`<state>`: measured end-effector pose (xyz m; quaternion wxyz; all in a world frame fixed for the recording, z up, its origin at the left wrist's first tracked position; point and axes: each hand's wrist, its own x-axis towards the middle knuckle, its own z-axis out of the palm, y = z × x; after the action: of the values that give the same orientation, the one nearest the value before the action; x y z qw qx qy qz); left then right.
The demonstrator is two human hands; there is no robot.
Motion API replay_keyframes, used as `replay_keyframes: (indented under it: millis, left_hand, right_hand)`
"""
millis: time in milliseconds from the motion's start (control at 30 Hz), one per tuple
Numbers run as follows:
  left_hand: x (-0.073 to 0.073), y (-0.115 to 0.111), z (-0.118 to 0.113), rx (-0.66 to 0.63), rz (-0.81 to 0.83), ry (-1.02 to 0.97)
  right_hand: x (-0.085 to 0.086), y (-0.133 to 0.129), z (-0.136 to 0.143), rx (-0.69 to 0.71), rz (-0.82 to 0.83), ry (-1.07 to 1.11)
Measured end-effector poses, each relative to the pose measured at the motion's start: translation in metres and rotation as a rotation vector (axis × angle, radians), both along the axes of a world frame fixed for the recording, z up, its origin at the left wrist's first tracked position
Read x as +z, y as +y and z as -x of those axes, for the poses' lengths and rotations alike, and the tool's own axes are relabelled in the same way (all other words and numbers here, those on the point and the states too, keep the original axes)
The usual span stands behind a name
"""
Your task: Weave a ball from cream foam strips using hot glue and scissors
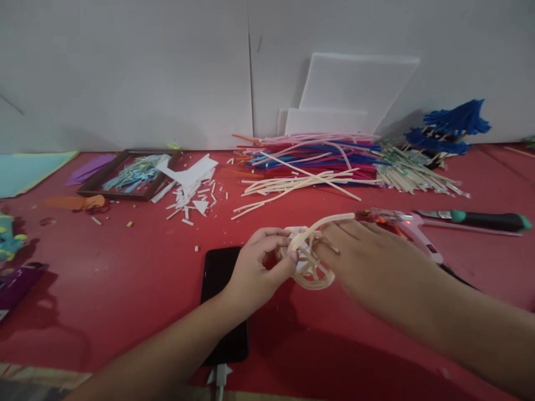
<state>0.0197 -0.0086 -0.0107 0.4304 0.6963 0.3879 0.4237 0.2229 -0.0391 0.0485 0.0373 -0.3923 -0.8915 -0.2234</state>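
My left hand (261,267) pinches the left side of a small round woven piece (313,281) made of cream strips, thumb in front and fingers behind. From its top a long cream strip (330,218) curves to the right. My right hand (355,245) is at the right side of the piece, back of the hand up; its fingertips are mostly hidden, so what they grip cannot be made out. A pink glue gun (424,236) with a small glowing light lies just beyond my right hand, its front part near the end of the strip.
A black phone (225,340) with a white cable lies under my left forearm. Behind are cream strips (309,181), a coloured bundle (309,147), white scraps (192,172) and a brown frame (121,195). A green-black handled cutter (489,220) lies at the right.
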Motion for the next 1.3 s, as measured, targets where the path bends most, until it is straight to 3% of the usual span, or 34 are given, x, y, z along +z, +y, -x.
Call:
replay_keyframes:
  millis: [133,267,500,667,900,1100,1300]
  left_hand:
    - [0.001,-0.001,-0.001,-0.002,-0.027,0.022]
    - [0.003,-0.002,-0.001,-0.008,-0.029,0.034]
    - [0.004,-0.002,-0.001,-0.010,-0.017,0.031]
    - [0.004,-0.003,-0.001,-0.032,-0.030,0.037]
    - [0.004,-0.004,0.000,-0.067,-0.091,0.057]
    - [0.005,-0.005,0.002,-0.114,-0.149,0.055]
    - [0.003,-0.003,0.001,-0.130,-0.069,-0.002]
  right_hand:
    - [0.005,0.001,-0.002,-0.054,0.079,0.051]
    - [0.007,0.002,0.006,-0.018,0.132,0.011]
    - [0.006,-0.002,0.008,0.068,0.092,0.053]
    - [-0.001,-0.004,0.003,0.089,0.067,-0.113]
    - [0.009,0.008,-0.006,0.088,0.209,0.306]
    - [0.013,0.010,-0.011,0.101,0.289,0.351]
    - [0.015,0.001,-0.010,0.213,0.222,0.388]
